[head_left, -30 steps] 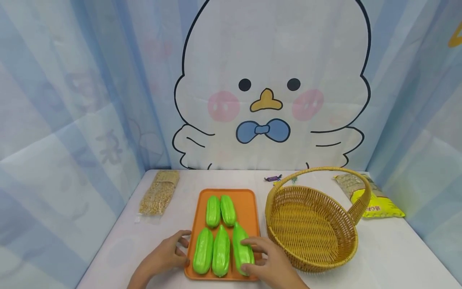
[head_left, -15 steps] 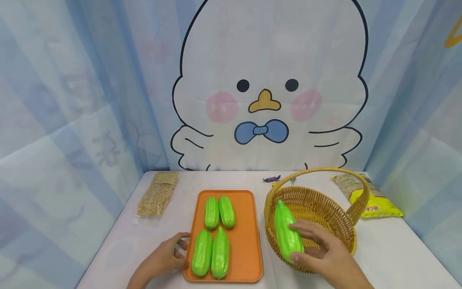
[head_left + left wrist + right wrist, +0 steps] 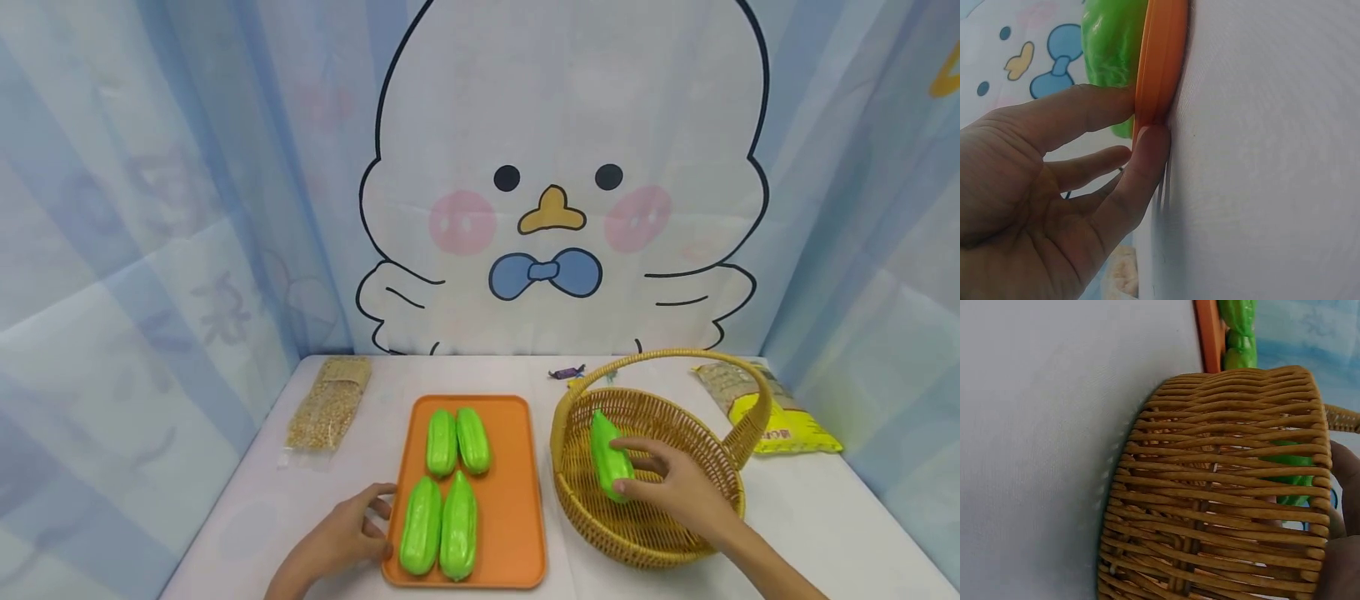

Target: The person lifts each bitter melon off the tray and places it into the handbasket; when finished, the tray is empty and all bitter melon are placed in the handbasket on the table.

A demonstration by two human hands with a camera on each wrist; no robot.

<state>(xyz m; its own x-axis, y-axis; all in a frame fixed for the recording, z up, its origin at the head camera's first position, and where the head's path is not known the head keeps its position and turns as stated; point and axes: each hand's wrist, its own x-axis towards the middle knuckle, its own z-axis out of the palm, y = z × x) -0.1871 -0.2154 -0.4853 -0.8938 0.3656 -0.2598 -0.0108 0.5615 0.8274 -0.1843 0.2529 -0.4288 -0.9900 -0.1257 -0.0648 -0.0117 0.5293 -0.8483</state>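
Note:
My right hand (image 3: 678,487) reaches into the wicker basket (image 3: 581,521) and pinches a glossy green toy vegetable (image 3: 609,458), ribbed and pointed at its far end. In the right wrist view the basket wall (image 3: 1210,487) hides most of this hand, and the green vegetable (image 3: 1291,475) shows through the weave. The fingertips and thumb of my left hand (image 3: 337,533) touch the left edge of an orange tray (image 3: 510,517). On that tray lie two longer green toy vegetables (image 3: 421,525) in front and two shorter ones (image 3: 442,442) behind.
A clear bag of yellow kernels (image 3: 330,404) lies at the back left. Behind the basket are a yellow packet (image 3: 787,425) and a purple-wrapped candy (image 3: 567,372). The basket's tall handle (image 3: 675,354) arches over its opening. A printed curtain (image 3: 555,317) stands along the back.
My right hand has lifted the front-right green toy vegetable off the tray, carried it right and lowered it inside the basket. My left hand has stayed at the tray's edge.

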